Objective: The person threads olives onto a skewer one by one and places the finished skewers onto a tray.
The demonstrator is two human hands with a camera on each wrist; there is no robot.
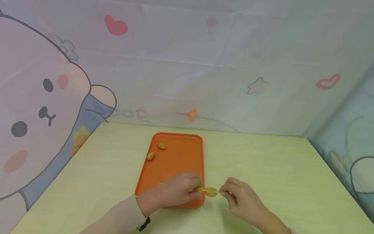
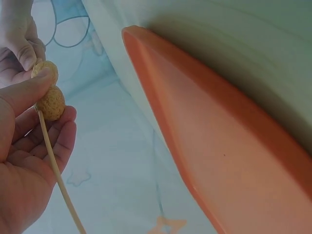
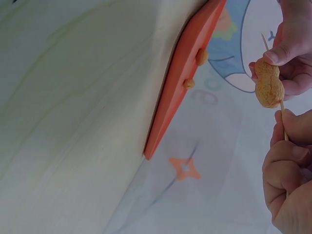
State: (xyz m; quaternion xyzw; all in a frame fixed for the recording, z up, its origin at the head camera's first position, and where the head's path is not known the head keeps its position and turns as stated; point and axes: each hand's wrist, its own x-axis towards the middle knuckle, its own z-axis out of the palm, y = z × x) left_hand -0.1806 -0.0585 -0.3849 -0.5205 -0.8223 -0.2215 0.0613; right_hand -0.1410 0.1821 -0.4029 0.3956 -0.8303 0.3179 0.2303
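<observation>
Two wrinkled golden-brown food balls (image 3: 269, 90) sit touching each other on a thin wooden skewer (image 2: 58, 175). My left hand (image 1: 181, 190) pinches the balls with thumb and fingers, over the near right part of an orange tray (image 1: 181, 159). Past this hand, the skewer's pointed end sticks out in the right wrist view. My right hand (image 1: 242, 200), just right of the tray, grips the skewer's other end close to the outer ball. In the head view, fingers partly hide the inner ball.
Two loose golden-brown balls (image 1: 161, 146) lie at the tray's far left, one by its left rim. The tray rests on a pale wooden table (image 1: 263, 159). Behind the table hangs a cloth backdrop (image 1: 187, 65) with cartoon prints.
</observation>
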